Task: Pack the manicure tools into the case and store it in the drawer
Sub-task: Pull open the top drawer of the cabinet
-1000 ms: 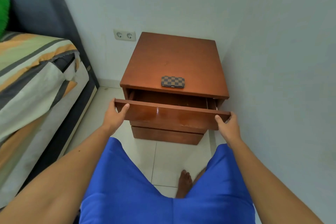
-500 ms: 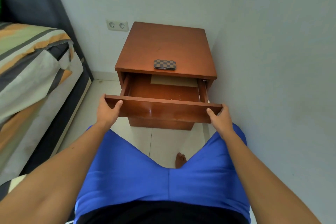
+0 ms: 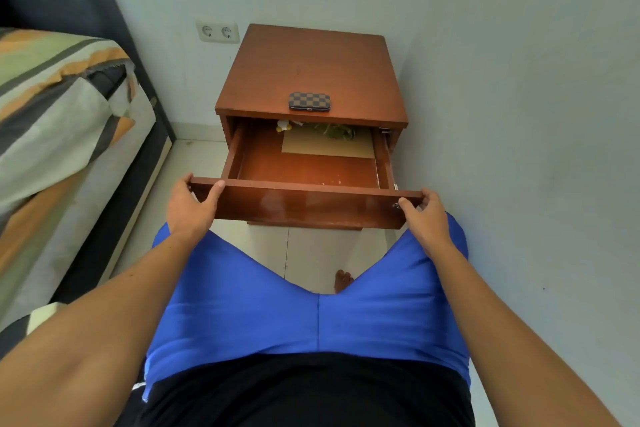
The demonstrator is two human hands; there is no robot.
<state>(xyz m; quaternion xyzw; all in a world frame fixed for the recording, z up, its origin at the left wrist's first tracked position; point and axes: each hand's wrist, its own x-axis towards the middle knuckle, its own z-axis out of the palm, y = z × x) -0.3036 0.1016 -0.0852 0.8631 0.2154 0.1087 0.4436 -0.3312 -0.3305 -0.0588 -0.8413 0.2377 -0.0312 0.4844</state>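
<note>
Head cam view looks straight down at a small reddish-brown wooden nightstand tucked in the corner. Its glossy top drawer is pulled out toward the person, with the left hand gripping the left end of the drawer front and the right hand gripping the right end. On both, the fingers are clamped over the top edge, thumbs showing on the front face.

The thing that matters, a small rounded-rectangle manicure case in brown checkered leatherette, lies flat and closed on top of the nightstand, near its front edge, right above the drawer opening. My guess is it's light and fairly stiff, with a slightly grippy textured skin and a thin metal rim along the near edge. Pinching it across the short sides with one hand should be plenty, and I'd keep the clasp edge shut so nothing spills.

Inside the drawer, toward the back of the nightstand, there's a flat tan cardboard sheet, some greenish tangled stuff I can't make out, and a small white-and-yellow bit. The bare polished wood in the front part looks smooth, so the case could slide a little.
</note>
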